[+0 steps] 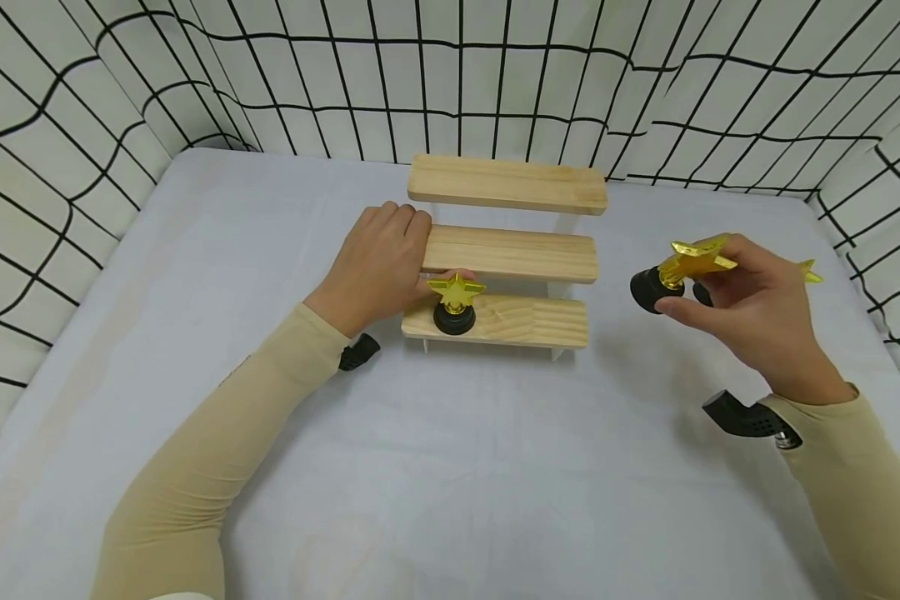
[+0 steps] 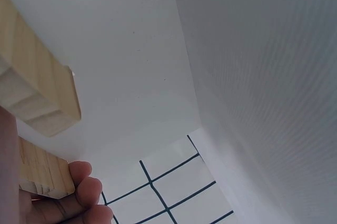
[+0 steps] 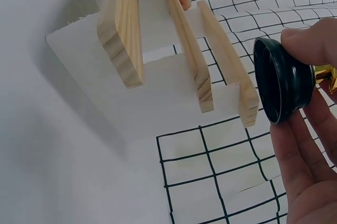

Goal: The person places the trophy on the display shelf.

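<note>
A three-step wooden display shelf (image 1: 510, 254) with white side supports stands in the middle of the table. My left hand (image 1: 386, 265) grips the left end of its middle board; in the left wrist view, fingers (image 2: 88, 192) curl around the edge of a board (image 2: 45, 169). On the left of the lowest board, a gold star trophy (image 1: 453, 312) with a black base stands upright, close to my left thumb. To the right of the shelf, my right hand (image 1: 765, 308) pinches another star trophy (image 1: 656, 287), tilted, its hollow black base (image 3: 284, 82) toward the shelf.
Behind my right hand, a further gold star (image 1: 810, 271) shows, mostly hidden. Black wire grid panels (image 1: 495, 79) enclose the back and both sides of the table, which has a white cloth (image 1: 450, 467).
</note>
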